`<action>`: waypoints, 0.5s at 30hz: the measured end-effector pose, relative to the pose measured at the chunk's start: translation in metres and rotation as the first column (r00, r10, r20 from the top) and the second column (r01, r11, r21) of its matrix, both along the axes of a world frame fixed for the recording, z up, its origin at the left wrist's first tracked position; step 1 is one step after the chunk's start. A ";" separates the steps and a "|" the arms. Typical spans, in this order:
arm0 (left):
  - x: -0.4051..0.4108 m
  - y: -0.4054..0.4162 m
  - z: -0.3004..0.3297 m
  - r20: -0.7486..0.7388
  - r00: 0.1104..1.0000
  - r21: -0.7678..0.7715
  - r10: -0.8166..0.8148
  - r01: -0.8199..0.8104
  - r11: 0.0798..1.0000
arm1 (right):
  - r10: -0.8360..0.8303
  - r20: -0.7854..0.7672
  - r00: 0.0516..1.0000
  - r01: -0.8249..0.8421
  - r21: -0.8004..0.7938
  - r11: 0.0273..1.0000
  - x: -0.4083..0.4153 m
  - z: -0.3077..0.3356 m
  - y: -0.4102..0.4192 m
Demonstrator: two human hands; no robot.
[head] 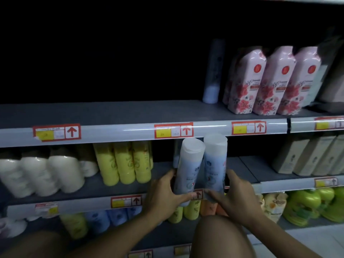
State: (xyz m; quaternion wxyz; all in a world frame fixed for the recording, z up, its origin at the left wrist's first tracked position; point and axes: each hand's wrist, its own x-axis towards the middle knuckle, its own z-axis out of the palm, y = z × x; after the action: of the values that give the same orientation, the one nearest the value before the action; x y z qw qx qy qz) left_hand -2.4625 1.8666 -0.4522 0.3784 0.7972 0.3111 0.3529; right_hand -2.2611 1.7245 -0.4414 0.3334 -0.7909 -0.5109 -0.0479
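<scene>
Hands: left hand (pixel 167 190) grips the left blue bottle (pixel 186 170); right hand (pixel 236 198) grips the right blue bottle (pixel 215 164).
Position: bottles side by side, caps touching, just before the middle shelf (pixel 245 168).
Purpose: gripped near the base, probably to slide both into the shelf's bare gap.
Form: smooth pale-blue plastic cylinders with rounded whitish caps.
Neighbours: yellow bottles (pixel 122 164) at the shelf's left, beige cartons (pixel 307 157) at its right, pink floral bottles (pixel 275 81) above it.

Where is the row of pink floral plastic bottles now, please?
Head view, right side: the pink floral bottles stand on the upper shelf, right of a lone pale blue bottle.
</scene>
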 end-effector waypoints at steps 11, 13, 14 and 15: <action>0.029 0.031 -0.008 -0.061 0.992 0.012 0.109 -0.108 0.994 | 0.032 -0.066 0.997 -0.035 -0.048 0.998 0.002 -0.021 0.035; 0.033 0.036 -0.006 -0.053 0.991 0.010 0.125 -0.125 0.992 | 0.023 -0.070 0.997 -0.026 -0.046 0.999 0.002 -0.020 0.039; 0.036 0.040 -0.006 -0.051 0.990 0.016 0.130 -0.130 0.991 | 0.015 -0.078 0.997 -0.018 -0.045 0.999 0.003 -0.018 0.042; 0.039 0.044 -0.005 -0.046 0.990 0.020 0.133 -0.132 0.991 | 0.015 -0.095 0.995 -0.019 -0.035 0.999 0.005 -0.017 0.047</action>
State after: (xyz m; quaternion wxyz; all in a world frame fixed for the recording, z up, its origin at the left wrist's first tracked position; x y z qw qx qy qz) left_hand -2.4238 1.9104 -0.4575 0.3399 0.7861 0.3693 0.3608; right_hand -2.2560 1.7715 -0.4584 0.3434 -0.7938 -0.5020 0.0019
